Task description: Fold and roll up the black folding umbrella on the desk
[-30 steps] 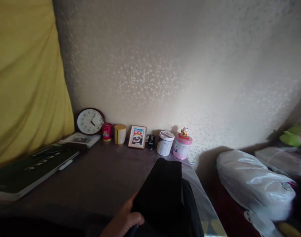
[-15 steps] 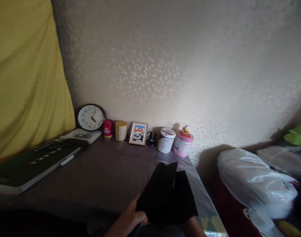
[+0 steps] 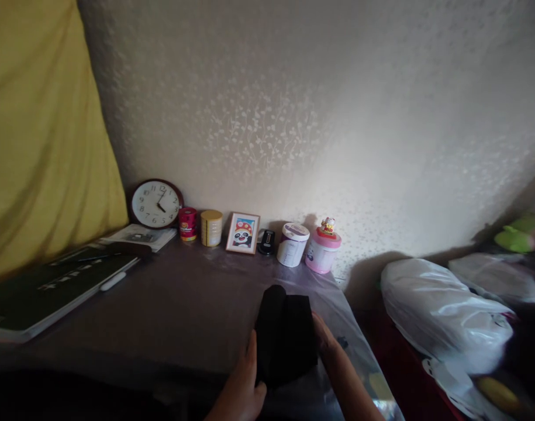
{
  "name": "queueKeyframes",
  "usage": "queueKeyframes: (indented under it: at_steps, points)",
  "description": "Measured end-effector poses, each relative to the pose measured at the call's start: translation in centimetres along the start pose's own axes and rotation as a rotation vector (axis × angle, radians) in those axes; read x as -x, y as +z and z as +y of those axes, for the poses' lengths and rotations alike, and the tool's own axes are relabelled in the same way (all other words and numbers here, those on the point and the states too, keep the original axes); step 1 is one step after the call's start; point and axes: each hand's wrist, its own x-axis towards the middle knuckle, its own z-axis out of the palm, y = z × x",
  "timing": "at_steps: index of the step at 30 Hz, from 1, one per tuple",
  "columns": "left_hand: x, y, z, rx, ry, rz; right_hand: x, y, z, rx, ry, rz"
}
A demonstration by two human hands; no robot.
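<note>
So the person's got both hands on this black folded thing [image 3: 287, 339], held low in front of them over the near right part of the table [image 3: 183, 316]. It's so dark it's basically a silhouette, but it looks soft, maybe fabric, with a rounded fold on the left and a flatter, squared-off panel on the right.

Step-wise, I'd call this two-handed handling: one hand on each side, nothing being set down yet. If they want to shift or turn it, my guess is that calls for both hands working together, since a floppy thing like that could easily sag or come unfolded.

As for the grip: the left hand [image 3: 245, 380] seems closed around the lower left edge, one finger up along the side and the thumb lower down, spread only about as wide as the bundle. The right hand [image 3: 325, 336] is up against the right edge, but its fingertips go out of sight behind the black stuff, so I honestly can't tell if it's pinching or just steadying.

Beyond it, near the wall, there's a panda picture frame [image 3: 242, 233], a white tub [image 3: 292, 245] and a pink tub [image 3: 323, 254], all well apart from the hands.
</note>
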Motion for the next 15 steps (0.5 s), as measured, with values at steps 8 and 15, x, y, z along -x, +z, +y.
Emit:
queueKeyframes:
  at_steps: [8, 15]
  points:
    - [0.2, 0.4, 1.5, -0.204, -0.046, -0.033, -0.1, -1.9, -0.5, 0.050, 0.112, 0.124]
    - [0.6, 0.5, 2.3, -0.304, -0.046, -0.018, 0.2, -1.4, -0.7, 0.470, 0.025, 0.148]
